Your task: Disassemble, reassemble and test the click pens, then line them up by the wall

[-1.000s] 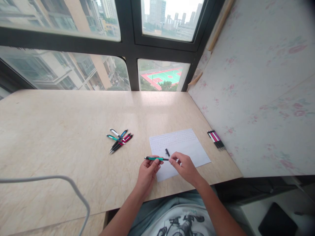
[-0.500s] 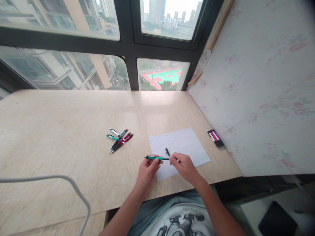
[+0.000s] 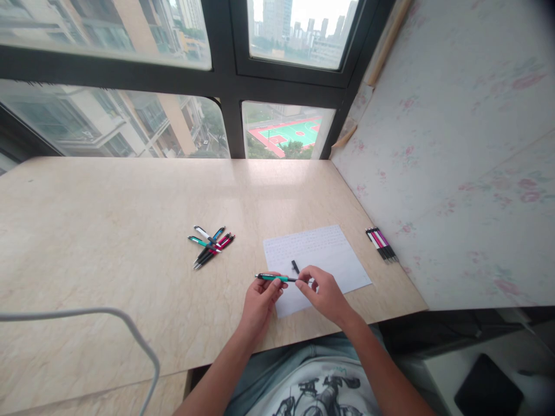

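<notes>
My left hand (image 3: 260,301) is closed on a teal pen (image 3: 273,278) and holds it level just above the desk's front edge. My right hand (image 3: 324,293) pinches the thin refill that sticks out of the pen's right end. Both hands hover over the near left corner of a white sheet of paper (image 3: 329,254) with faint lines of writing. A small black pen part (image 3: 295,266) lies on the sheet just beyond the pen.
Several pens in teal, blue, red and black (image 3: 211,245) lie in a loose pile to the left on the beige marble desk (image 3: 108,242). A second bundle of pens (image 3: 381,244) rests against the flowered wall panel (image 3: 455,156). A white cable (image 3: 87,315) curves at the lower left.
Almost nothing has moved. My right hand's fingers have shifted slightly at the pen's right end; the left hand and pen stay put.
</notes>
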Motion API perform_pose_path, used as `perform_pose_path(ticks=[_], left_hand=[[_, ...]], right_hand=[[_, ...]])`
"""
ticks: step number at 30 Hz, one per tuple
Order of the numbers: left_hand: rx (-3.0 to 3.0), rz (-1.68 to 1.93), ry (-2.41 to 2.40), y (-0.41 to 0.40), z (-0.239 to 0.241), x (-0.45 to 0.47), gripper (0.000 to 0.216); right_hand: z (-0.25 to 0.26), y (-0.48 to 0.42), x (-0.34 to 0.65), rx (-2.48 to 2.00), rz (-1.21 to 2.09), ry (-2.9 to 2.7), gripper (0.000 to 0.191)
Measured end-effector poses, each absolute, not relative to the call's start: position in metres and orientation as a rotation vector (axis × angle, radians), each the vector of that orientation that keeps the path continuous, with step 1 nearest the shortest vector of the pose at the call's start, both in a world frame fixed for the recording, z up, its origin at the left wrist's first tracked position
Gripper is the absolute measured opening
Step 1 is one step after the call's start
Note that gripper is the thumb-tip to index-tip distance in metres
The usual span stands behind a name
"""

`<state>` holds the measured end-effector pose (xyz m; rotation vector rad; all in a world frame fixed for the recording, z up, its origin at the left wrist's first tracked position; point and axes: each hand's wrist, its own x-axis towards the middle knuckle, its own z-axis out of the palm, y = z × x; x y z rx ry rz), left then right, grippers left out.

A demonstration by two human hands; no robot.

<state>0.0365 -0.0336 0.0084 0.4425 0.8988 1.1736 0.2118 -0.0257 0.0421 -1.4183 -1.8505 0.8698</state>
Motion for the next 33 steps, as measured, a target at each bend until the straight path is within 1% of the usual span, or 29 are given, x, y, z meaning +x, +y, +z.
perform_pose_path(ticks=[2,5,7,12,14,16,19,21,23,25,27,29,31,33], left_hand=[[0.448,1.171,0.902,-0.034,0.008,0.037,0.025],[0.471,1.161,0.903,-0.034,0.009,0.037,0.023],[0.498,1.16,0.897,-0.034,0.009,0.037,0.022],[0.651,1.134,0.887,-0.034,0.007,0.034,0.02],[0.716,1.108,0.882,-0.033,0.006,0.033,0.02],[0.733,1.103,0.888,-0.032,0.006,0.032,0.02],[0.662,1.142,0.928,-0.031,0.008,0.033,0.022],[0.616,1.152,0.949,-0.031,0.009,0.033,0.023],[0.604,1.147,0.954,-0.031,0.01,0.034,0.024],[0.61,1.141,0.948,-0.031,0.01,0.033,0.024],[0.613,1.137,0.946,-0.031,0.01,0.033,0.024],[0.601,1.143,0.95,-0.031,0.01,0.032,0.024],[0.576,1.168,0.953,-0.03,0.01,0.03,0.024],[0.548,1.197,0.959,-0.028,0.009,0.029,0.024]], right_hand=[[0.043,-0.026,0.211,-1.421,0.841,-1.865,0.021],[0.042,-0.026,0.209,-1.458,0.869,-1.854,0.038],[0.04,-0.027,0.209,-1.479,1.022,-1.76,0.045],[0.034,-0.026,0.212,-1.481,1.628,-1.385,0.053],[0.034,-0.025,0.214,-1.485,1.714,-1.347,0.054],[0.036,-0.024,0.216,-1.489,1.587,-1.44,0.05],[0.041,-0.024,0.217,-1.477,1.233,-1.667,0.037],[0.043,-0.026,0.215,-1.478,1.109,-1.766,0.036],[0.043,-0.027,0.212,-1.478,1.095,-1.797,0.041],[0.042,-0.027,0.211,-1.471,1.151,-1.77,0.045],[0.039,-0.026,0.213,-1.452,1.238,-1.716,0.047],[0.034,-0.022,0.219,-1.453,1.232,-1.686,0.047],[0.028,-0.019,0.229,-1.504,1.049,-1.735,0.036],[0.02,-0.016,0.238,-1.574,0.758,-1.852,0.021]])
